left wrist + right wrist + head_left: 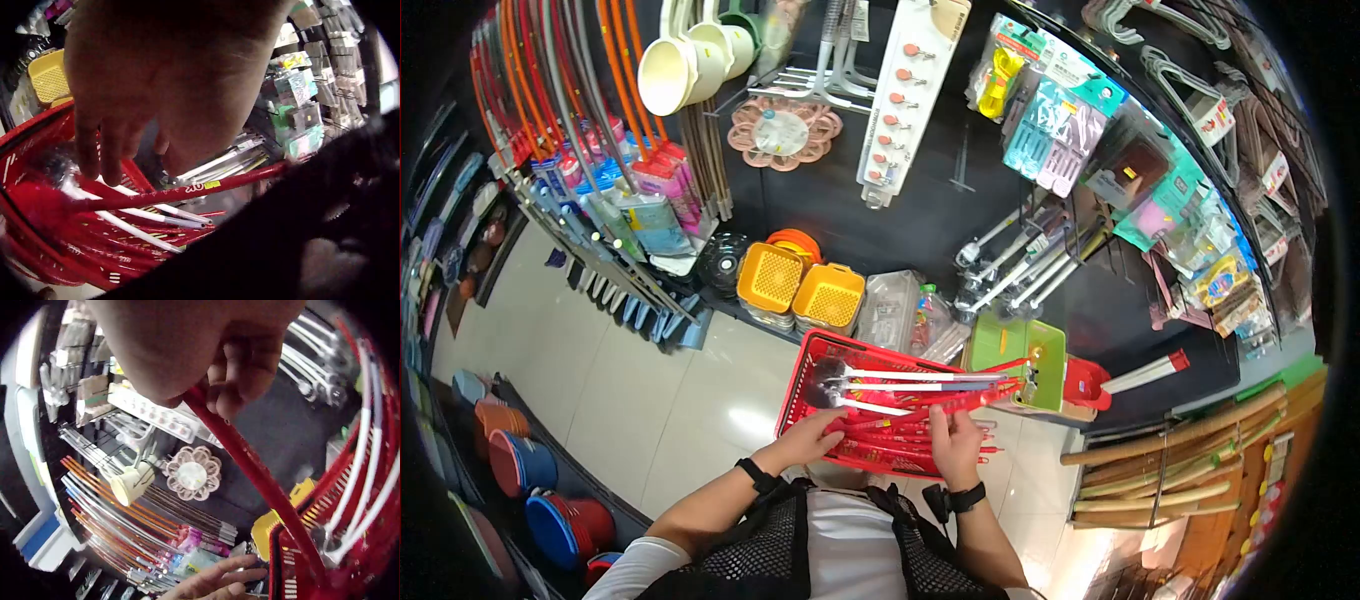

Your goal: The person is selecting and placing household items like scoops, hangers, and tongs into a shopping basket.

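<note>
A red basket (792, 400) holds several long red sticks (890, 440) and white-handled pieces (900, 376) whose dark heads lie at the left end. My right hand (958, 440) pinches a red stick near one end; in the right wrist view the hand (231, 369) grips this stick (250, 464), which slants down into the basket. My left hand (805, 438) is over the basket's left side. Seen in the left wrist view, the left hand's (169, 81) fingers hang loosely above the red stick (187, 192), with nothing gripped.
Behind the basket stand yellow baskets (828, 295), clear containers (888, 308) and a green bin (1000, 345). Racks with hangers, hooks and packets rise behind. Mop handles (615, 80) stand at the left, blue and red buckets (565, 530) at the lower left, wooden poles (1180, 465) at the right.
</note>
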The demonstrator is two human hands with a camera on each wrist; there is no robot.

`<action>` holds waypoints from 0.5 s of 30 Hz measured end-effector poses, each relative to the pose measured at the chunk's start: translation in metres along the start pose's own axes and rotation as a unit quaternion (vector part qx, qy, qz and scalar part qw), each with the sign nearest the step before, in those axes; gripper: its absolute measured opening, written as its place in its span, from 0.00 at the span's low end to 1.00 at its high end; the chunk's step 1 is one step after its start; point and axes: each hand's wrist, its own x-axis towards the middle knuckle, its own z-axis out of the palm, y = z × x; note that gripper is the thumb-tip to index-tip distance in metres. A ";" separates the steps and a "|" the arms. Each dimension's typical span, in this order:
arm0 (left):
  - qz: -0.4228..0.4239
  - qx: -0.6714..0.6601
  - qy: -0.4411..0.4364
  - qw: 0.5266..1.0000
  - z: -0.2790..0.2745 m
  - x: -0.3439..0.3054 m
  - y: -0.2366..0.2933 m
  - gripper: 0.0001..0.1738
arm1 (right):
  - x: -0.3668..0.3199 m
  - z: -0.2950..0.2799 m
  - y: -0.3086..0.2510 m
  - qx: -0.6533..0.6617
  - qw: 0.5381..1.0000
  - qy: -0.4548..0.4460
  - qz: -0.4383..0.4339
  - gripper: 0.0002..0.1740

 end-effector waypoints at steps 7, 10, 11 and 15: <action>0.090 -0.094 -0.022 0.991 -0.023 0.047 0.077 0.32 | 0.030 -0.012 -0.115 0.004 0.987 0.055 -0.148 0.15; 0.135 -0.072 -0.036 0.988 -0.016 0.069 0.084 0.32 | 0.041 -0.018 -0.138 -0.012 0.991 0.035 -0.132 0.15; 0.161 -0.043 -0.034 0.985 -0.017 0.076 0.089 0.31 | 0.045 -0.018 -0.143 -0.010 0.990 0.039 -0.137 0.15; 0.100 -0.034 -0.007 0.994 -0.034 0.091 0.125 0.23 | 0.067 -0.024 -0.161 -0.025 0.976 0.047 -0.210 0.14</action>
